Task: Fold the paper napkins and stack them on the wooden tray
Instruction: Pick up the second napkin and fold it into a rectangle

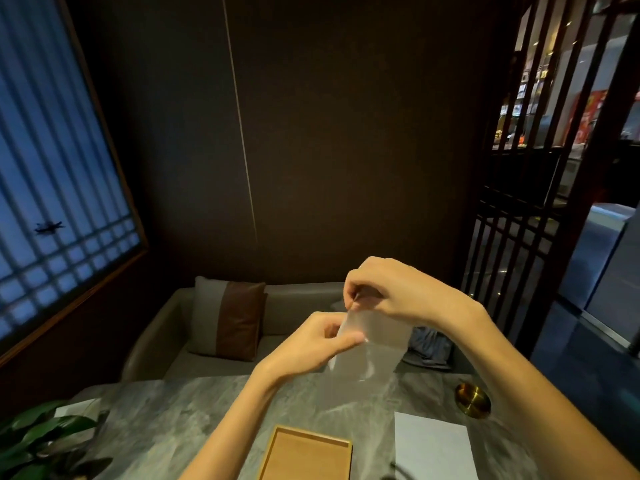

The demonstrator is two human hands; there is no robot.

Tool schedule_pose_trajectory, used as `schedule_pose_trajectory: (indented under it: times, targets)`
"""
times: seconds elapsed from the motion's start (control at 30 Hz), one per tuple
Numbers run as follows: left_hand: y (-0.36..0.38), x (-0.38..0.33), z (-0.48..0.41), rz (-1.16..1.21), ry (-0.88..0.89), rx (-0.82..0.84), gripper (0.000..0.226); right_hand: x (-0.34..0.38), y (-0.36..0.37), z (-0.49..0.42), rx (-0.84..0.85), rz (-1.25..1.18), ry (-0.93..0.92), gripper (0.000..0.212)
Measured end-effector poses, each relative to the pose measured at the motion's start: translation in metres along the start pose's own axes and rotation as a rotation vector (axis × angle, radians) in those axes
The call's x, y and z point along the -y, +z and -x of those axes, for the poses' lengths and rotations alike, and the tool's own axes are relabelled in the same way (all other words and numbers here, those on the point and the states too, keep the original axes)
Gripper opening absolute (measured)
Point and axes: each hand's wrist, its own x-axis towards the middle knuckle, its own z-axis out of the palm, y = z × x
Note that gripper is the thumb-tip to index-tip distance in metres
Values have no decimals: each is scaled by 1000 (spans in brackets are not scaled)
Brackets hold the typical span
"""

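Observation:
A thin, pale paper napkin (367, 344) hangs in the air above the marble table (180, 420). My right hand (384, 289) pinches its top edge from above. My left hand (311, 341) grips its left side between thumb and fingers. The napkin droops down between them, partly unfolded. Below, at the bottom middle, lies the wooden tray (304, 455) with nothing visible on it. A white stack of napkins (433, 445) lies flat on the table to the tray's right.
A brass round dish (472, 400) sits at the table's right. Green plant leaves (38, 441) and a white card (78, 408) are at the left. Beyond the table stands a grey sofa (156, 334) with a striped cushion (230, 317).

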Motion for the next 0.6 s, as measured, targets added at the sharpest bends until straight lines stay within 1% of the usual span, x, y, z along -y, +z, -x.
schedule_pose_trajectory:
  times: [0.03,0.07,0.1,0.13,0.17,0.2,0.23,0.33,0.4,0.47,0.53,0.57,0.6]
  targets:
    - [2,5,1,65,-14,-65,29,-5,4,2,-89,-47,6,15]
    - [4,9,3,125,-30,-130,27,-10,10,6,-194,-136,43,25]
    - [6,12,5,177,-47,-189,24,-14,16,13,-291,-281,124,41]
    - [7,14,7,222,-62,-235,22,-16,24,22,-353,-474,234,56]
    - [8,14,9,252,-72,-271,22,-18,35,30,-374,-688,334,66]
    - [10,14,10,271,-80,-299,23,-21,50,36,-374,-862,398,70]
    - [12,15,10,279,-91,-318,25,-22,66,41,-377,-957,429,69]
    - [15,13,12,287,-141,-339,31,-17,99,47,-489,-1065,409,66]
    - [16,13,11,302,-117,-335,35,-16,106,47,-590,-1117,399,60]
    - [15,13,11,308,-83,-359,50,-16,104,48,-667,-1074,391,48]
    - [14,13,13,259,-46,-395,67,-17,103,48,-678,-996,401,37]
    - [13,14,14,212,-19,-411,70,-19,103,49,-668,-970,411,32]
    - [12,14,14,144,14,-432,66,-20,103,51,-655,-954,416,30]
